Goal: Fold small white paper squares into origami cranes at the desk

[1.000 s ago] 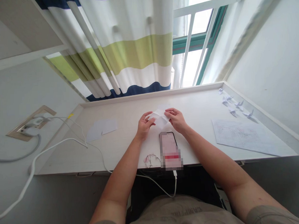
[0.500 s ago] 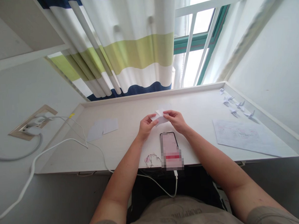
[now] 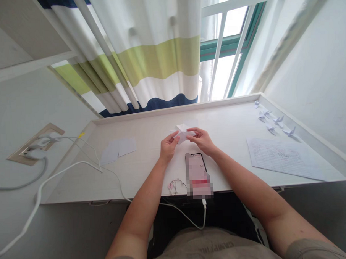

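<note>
A small piece of white paper (image 3: 183, 131), partly folded, is held just above the white desk (image 3: 230, 129) in the middle. My left hand (image 3: 167, 146) pinches its left side with thumb and fingers. My right hand (image 3: 201, 139) pinches its right side. Both hands are closed on the paper. A phone (image 3: 197, 170) lies flat on the desk just below my hands, its cable running off the front edge.
Two white paper squares (image 3: 118, 149) lie at the left. A written sheet (image 3: 283, 158) lies at the right, with several small folded paper cranes (image 3: 271, 121) behind it. White cables (image 3: 77, 164) run from a wall socket (image 3: 36, 145). A small trinket (image 3: 174, 184) sits by the phone.
The paper was opened out flat between my hands one second ago; now it is pushed together into a smaller folded shape. My hands have moved closer together.
</note>
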Tool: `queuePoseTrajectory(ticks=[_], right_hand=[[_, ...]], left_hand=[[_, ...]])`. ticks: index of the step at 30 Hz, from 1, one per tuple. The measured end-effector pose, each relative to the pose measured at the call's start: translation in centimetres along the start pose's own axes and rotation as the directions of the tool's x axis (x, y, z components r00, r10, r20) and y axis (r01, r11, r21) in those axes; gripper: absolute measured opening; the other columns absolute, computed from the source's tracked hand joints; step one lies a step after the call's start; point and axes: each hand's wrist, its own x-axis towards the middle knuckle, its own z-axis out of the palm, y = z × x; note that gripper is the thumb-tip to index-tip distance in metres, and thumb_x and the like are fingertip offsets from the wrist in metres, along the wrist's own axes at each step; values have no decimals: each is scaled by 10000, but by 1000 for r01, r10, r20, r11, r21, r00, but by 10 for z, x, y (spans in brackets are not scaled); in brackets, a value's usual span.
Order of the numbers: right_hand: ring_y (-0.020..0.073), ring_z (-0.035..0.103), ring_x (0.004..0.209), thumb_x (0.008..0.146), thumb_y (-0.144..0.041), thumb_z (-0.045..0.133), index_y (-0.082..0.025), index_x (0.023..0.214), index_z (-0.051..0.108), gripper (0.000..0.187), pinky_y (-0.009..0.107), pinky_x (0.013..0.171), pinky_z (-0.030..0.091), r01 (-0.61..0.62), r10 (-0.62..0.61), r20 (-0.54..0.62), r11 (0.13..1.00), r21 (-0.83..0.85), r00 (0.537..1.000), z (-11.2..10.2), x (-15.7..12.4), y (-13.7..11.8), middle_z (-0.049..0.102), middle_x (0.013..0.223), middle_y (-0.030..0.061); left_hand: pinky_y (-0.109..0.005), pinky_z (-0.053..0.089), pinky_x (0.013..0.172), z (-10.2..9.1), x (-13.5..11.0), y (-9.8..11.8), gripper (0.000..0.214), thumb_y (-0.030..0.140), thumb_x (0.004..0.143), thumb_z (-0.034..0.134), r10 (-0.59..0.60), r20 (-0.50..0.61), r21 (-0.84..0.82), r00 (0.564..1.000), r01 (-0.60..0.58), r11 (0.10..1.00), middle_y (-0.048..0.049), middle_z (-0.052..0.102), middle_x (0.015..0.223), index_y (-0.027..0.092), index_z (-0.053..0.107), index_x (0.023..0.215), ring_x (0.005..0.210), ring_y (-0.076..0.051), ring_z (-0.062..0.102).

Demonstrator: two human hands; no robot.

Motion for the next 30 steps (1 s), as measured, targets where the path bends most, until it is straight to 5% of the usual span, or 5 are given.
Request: queuePoseTrajectory(ticks=[6,19,24,30], right_hand=[[194,669,737,695,-549,908,-217,963,816,437,360,737,537,-49,49,7,999,-19,999,-5,2,3,767,812,30],[180,651,794,708,-509,919,-233,1065,775,474,360,780,541,-17,17,-12,999,35,1000,-8,3,0,741,840,12],[180,670,818,732,-503,914,-236,1125,783,493,351,787,548,-39,35,95,998,43,995,-6,0,0,773,914,30],[168,667,763,703,-507,941,-228,1064,811,475,341,748,553,-45,40,100,998,49,994,-7,1,4,770,873,25]], left_hand=[[-324,595,801,-1,3,1,568,509,728,918,-5,15,-21,1000,6,1000,-17,777,830,206,773,1186,786,-167,716],[-344,566,868,-1,0,4,483,366,651,975,-53,57,-65,997,57,996,-50,798,965,193,800,1066,879,-178,719],[-317,564,837,-1,1,3,510,382,639,981,-31,38,-78,999,34,996,-24,778,915,196,783,1070,830,-153,704],[-301,547,727,-3,1,4,479,426,665,960,-135,102,-101,986,145,984,-20,767,824,188,781,1041,717,-148,688]])
